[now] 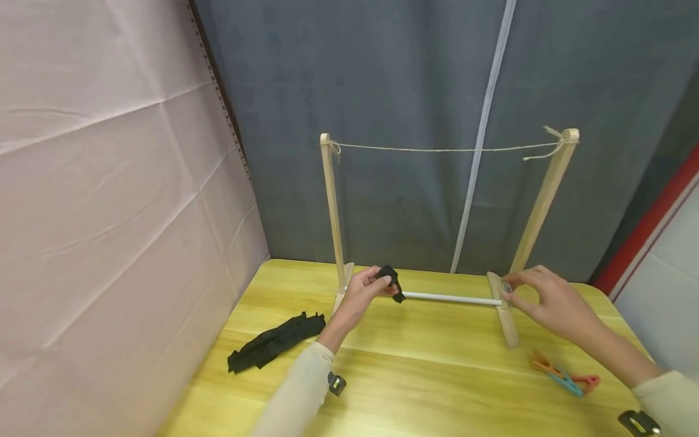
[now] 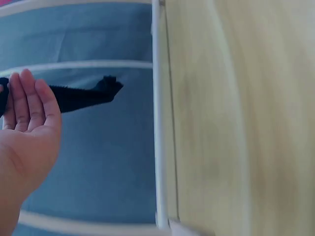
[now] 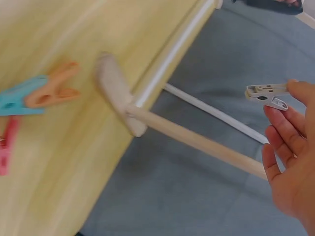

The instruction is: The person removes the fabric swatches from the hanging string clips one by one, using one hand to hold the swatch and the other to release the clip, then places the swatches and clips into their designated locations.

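Observation:
My left hand (image 1: 363, 286) pinches a narrow strip of black cloth (image 1: 392, 283) that droops from the fingers, above the table near the rack's left post. In the left wrist view the same black cloth (image 2: 83, 97) stretches out beyond my straight fingers. With thumb and fingertips my right hand (image 1: 551, 303) pinches a pale grey clothespin (image 3: 266, 94), near the rack's right foot in the head view. A wooden rack has a string (image 1: 415, 149) tied between its posts and a white bar (image 1: 453, 298) low down. Nothing hangs on the string.
Another black cloth (image 1: 275, 343) lies crumpled on the wooden table (image 1: 415, 388) at the left. To the right lie an orange clothespin (image 1: 542, 363), a blue clothespin (image 1: 569, 385) and a red clothespin (image 1: 588, 382), close together. A grey curtain (image 1: 393, 73) is behind the rack.

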{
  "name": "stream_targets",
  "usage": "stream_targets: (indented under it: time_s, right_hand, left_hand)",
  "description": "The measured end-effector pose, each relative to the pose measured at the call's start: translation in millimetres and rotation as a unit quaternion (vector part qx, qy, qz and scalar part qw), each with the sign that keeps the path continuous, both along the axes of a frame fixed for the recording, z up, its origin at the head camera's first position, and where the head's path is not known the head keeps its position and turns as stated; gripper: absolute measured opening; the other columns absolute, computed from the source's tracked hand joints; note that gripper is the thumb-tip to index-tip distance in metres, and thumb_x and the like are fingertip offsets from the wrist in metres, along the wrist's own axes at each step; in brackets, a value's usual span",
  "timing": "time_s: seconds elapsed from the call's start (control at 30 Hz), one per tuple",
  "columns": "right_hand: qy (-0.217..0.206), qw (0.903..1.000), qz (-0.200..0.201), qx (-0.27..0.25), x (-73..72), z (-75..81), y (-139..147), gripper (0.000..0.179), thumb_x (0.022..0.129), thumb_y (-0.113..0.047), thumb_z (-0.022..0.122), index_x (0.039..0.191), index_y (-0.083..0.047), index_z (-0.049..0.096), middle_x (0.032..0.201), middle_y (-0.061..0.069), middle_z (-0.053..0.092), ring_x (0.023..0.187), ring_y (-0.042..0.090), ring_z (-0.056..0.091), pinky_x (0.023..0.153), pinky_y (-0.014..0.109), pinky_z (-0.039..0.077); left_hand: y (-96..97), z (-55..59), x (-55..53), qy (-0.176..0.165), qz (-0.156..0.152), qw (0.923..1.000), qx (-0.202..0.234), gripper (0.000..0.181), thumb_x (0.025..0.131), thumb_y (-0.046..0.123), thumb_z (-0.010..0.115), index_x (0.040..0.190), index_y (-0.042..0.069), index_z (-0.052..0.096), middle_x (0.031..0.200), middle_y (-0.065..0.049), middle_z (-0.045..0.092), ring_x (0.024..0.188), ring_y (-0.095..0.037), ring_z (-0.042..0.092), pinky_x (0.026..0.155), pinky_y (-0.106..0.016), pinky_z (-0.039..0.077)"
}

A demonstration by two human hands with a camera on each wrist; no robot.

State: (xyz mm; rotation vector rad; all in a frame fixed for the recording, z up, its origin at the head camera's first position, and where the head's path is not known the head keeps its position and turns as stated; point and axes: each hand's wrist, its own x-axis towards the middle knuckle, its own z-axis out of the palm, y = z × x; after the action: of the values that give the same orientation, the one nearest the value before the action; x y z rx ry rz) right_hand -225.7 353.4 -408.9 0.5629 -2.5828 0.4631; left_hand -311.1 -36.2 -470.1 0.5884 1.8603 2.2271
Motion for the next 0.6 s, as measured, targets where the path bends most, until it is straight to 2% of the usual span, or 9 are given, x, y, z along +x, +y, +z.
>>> stream_targets:
  time_s: [0.03, 0.1, 0.27, 0.3, 0.43, 0.5, 0.6]
  right_hand:
    - [-0.013, 0.9999, -0.001, 0.001, 2.2, -3.9, 1.5, 0.027, 0.088, -0.024, 0.087, 0.114, -0.018, 0.079, 0.096, -0.010, 0.074, 0.091, 0.012, 0.059, 0.067, 0.032, 0.051]
    - [-0.038, 0.9993, -0.001, 0.003, 5.4, -11.0, 3.9, 0.028, 0.089, -0.024, 0.086, 0.114, -0.018, 0.078, 0.097, -0.010, 0.076, 0.092, 0.016, 0.063, 0.074, 0.038, 0.056]
    - [-0.111, 0.9937, 0.014, 0.009, 9.4, -29.4, 3.9, 0.025, 0.091, -0.028, 0.084, 0.113, -0.018, 0.078, 0.098, -0.011, 0.074, 0.094, 0.023, 0.071, 0.081, 0.045, 0.060]
    - [-0.132, 0.9911, 0.016, 0.011, 10.7, -32.9, 4.0, 0.024, 0.091, -0.030, 0.084, 0.112, -0.019, 0.078, 0.098, -0.012, 0.072, 0.093, 0.021, 0.070, 0.076, 0.039, 0.059]
    - [-0.221, 0.9747, 0.028, 0.015, 13.8, -46.3, 7.4, 0.021, 0.091, -0.032, 0.083, 0.109, -0.021, 0.077, 0.096, -0.013, 0.069, 0.088, 0.011, 0.066, 0.072, 0.028, 0.055]
    - [-0.257, 0.9659, 0.028, 0.018, 14.4, -52.2, 9.8, 0.019, 0.092, -0.032, 0.082, 0.107, -0.022, 0.077, 0.096, -0.013, 0.070, 0.088, 0.009, 0.066, 0.072, 0.027, 0.055]
    - [-0.287, 0.9575, 0.022, 0.019, 13.2, -59.2, 14.0, 0.016, 0.093, -0.029, 0.081, 0.106, -0.022, 0.076, 0.097, -0.010, 0.073, 0.091, 0.012, 0.067, 0.073, 0.030, 0.057]
  left_hand:
    - [-7.5, -2.0, 2.3, -0.002, 0.000, 1.0000, -0.005, 0.019, 0.105, 0.015, 0.065, 0.116, 0.000, 0.067, 0.095, 0.001, 0.076, 0.089, -0.011, 0.076, 0.097, -0.034, 0.063]
    - [-23.5, -5.5, 6.9, -0.005, 0.005, 0.9999, -0.014, 0.021, 0.105, 0.015, 0.065, 0.117, -0.002, 0.065, 0.095, 0.002, 0.076, 0.090, -0.011, 0.076, 0.097, -0.034, 0.063]
    - [-73.3, -10.7, 20.4, -0.020, 0.045, 0.9985, -0.026, 0.023, 0.106, 0.013, 0.064, 0.118, -0.006, 0.063, 0.092, 0.002, 0.077, 0.090, -0.011, 0.077, 0.097, -0.034, 0.063]
    - [-84.1, -11.4, 22.9, -0.024, 0.052, 0.9979, -0.028, 0.023, 0.106, 0.014, 0.064, 0.119, -0.006, 0.063, 0.092, 0.002, 0.077, 0.090, -0.011, 0.077, 0.097, -0.033, 0.063]
    - [-128.3, -15.0, 32.8, -0.040, 0.080, 0.9952, -0.040, 0.023, 0.107, 0.018, 0.064, 0.117, -0.003, 0.062, 0.094, 0.001, 0.076, 0.093, -0.013, 0.076, 0.098, -0.033, 0.063]
    - [-150.1, -16.4, 38.4, -0.045, 0.094, 0.9934, -0.050, 0.023, 0.107, 0.021, 0.063, 0.115, 0.000, 0.062, 0.096, 0.001, 0.074, 0.095, -0.014, 0.075, 0.098, -0.033, 0.062]
    - [-181.2, -18.3, 46.2, -0.050, 0.106, 0.9907, -0.070, 0.021, 0.108, 0.024, 0.062, 0.111, 0.004, 0.062, 0.096, 0.001, 0.072, 0.095, -0.016, 0.073, 0.095, -0.034, 0.062]
